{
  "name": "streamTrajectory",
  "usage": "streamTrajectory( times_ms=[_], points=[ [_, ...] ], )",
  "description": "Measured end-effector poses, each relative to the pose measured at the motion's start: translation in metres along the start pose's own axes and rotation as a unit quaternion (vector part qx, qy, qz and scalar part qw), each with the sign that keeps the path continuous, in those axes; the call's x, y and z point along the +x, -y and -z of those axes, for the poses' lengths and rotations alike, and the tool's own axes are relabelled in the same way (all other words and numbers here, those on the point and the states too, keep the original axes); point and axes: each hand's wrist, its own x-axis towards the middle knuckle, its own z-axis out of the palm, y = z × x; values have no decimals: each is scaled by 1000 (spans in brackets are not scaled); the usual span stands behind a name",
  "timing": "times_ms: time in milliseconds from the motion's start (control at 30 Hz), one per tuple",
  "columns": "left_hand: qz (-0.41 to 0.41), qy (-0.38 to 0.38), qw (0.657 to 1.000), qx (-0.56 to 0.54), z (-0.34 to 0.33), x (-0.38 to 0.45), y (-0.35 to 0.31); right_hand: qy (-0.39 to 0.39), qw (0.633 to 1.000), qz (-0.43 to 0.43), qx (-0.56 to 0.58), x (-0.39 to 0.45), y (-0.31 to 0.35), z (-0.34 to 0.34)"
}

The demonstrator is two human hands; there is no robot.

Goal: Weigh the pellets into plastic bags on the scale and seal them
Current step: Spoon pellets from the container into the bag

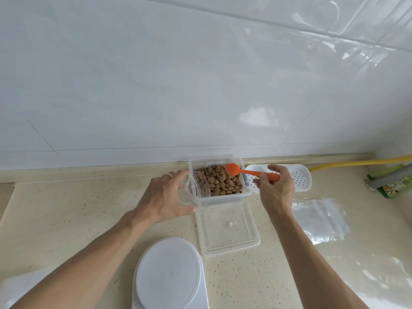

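Scooping: dipping the orange spoon (231, 169) into the pellets (219, 181) in the clear tub (225, 196) at the counter's back edge, tipping low over the bag mouth to avoid spills.
Left hand (163, 195): curled round the open plastic bag (191, 192), touching the tub's left wall.
Right hand (275, 188): pinching the spoon handle, bowl above the pellets.
Scale (170, 275): near front edge, bare.
Spare bags (321, 219): right side, flat.

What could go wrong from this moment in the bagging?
1. The left hand holds the clear bag beside the container, not over the scale, so the portion may go unweighed.
2. The right hand holds the orange spoon over the pellets; a scoop could spill past the bag's narrow mouth.
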Motion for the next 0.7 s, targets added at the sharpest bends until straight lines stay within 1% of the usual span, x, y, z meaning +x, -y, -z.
streamTrajectory(
  times_ms=[100,200,267,333,400,500,567,700],
  points=[
    [-4,-10,1000,9,0,0,1,24,997,26,-66,-3,-2,-2],
    [-2,-14,1000,20,0,1,2,90,989,64,-102,-11,-3,-10],
    [2,-14,999,29,0,3,2,129,983,72,-104,-18,-4,-17],
    [3,-16,999,50,0,5,1,131,987,35,-82,-22,-7,-22],
    [1,-24,996,90,0,8,1,107,993,-38,-30,-23,-12,-24],
    [9,-41,986,159,1,16,-1,74,986,-135,60,-20,-16,-19],
    [18,-42,980,192,4,22,-7,65,979,-164,105,-18,-17,-11],
    [45,-8,974,223,8,34,-20,61,971,-177,147,-14,-15,3]
  ],
)
